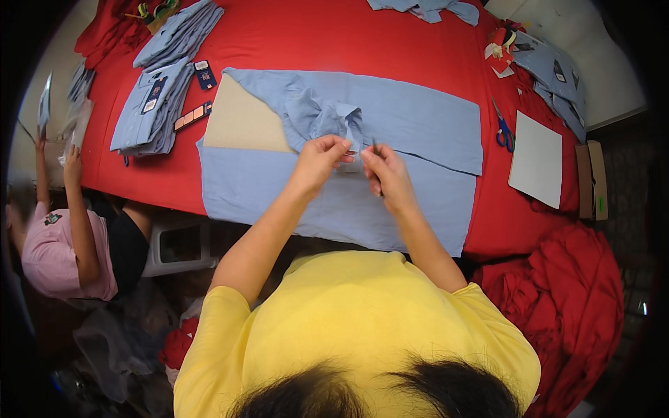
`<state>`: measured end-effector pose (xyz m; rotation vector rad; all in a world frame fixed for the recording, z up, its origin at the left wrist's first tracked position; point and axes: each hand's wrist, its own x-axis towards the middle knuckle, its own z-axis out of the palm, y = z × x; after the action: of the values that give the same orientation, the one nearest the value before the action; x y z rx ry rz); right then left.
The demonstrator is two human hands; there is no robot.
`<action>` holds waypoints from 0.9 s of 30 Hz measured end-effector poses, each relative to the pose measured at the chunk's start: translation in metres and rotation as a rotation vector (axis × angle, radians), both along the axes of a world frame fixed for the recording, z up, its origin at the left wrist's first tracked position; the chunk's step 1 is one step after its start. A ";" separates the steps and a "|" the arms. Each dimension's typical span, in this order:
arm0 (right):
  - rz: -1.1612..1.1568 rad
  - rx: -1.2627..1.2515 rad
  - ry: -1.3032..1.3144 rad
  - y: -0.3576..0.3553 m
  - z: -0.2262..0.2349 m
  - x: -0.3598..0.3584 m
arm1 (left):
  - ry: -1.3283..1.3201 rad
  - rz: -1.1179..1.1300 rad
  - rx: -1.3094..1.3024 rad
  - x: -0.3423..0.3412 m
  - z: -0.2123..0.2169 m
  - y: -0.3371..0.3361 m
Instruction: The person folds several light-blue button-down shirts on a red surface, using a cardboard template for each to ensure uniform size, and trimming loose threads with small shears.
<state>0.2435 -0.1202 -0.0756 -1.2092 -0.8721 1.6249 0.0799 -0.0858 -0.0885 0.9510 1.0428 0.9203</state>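
A light blue shirt [418, 111] lies spread in front of me, its bunched upper part gathered around the collar [352, 120]. My left hand [324, 157] pinches the shirt's edge just below that bunched cloth. Close beside it my right hand [385, 174] is closed, thumb and forefinger pressed together by the same edge. Something small and dark shows at its fingers, too small to name. A beige board [244, 118] lies on the shirt's left part, partly under the cloth.
Folded blue shirts [150, 108] with tags stand stacked left on the red-covered table [293, 31]. Blue-handled scissors [504, 132] and a white sheet [536, 159] lie right. Another person [66, 244] works at left. A red cloth heap [564, 299] is at lower right.
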 end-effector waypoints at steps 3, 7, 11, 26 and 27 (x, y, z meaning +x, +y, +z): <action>0.019 -0.024 -0.088 0.018 0.005 0.006 | 0.041 -0.026 0.051 -0.001 0.005 0.003; 0.035 -0.009 -0.083 0.023 0.003 0.004 | 0.147 -0.062 0.070 -0.007 0.004 0.006; 0.034 0.041 -0.146 0.023 0.000 0.001 | 0.138 -0.055 0.040 -0.010 0.006 0.006; -0.004 0.034 -0.065 0.018 -0.002 -0.006 | 0.006 -0.055 -0.047 -0.007 0.003 0.002; -0.005 0.053 -0.085 0.018 -0.003 -0.006 | 0.018 -0.053 -0.057 -0.007 0.005 0.002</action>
<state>0.2370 -0.1021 -0.0781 -1.2497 -0.9583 1.5465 0.0734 -0.0839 -0.0835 0.9366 1.0489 0.8360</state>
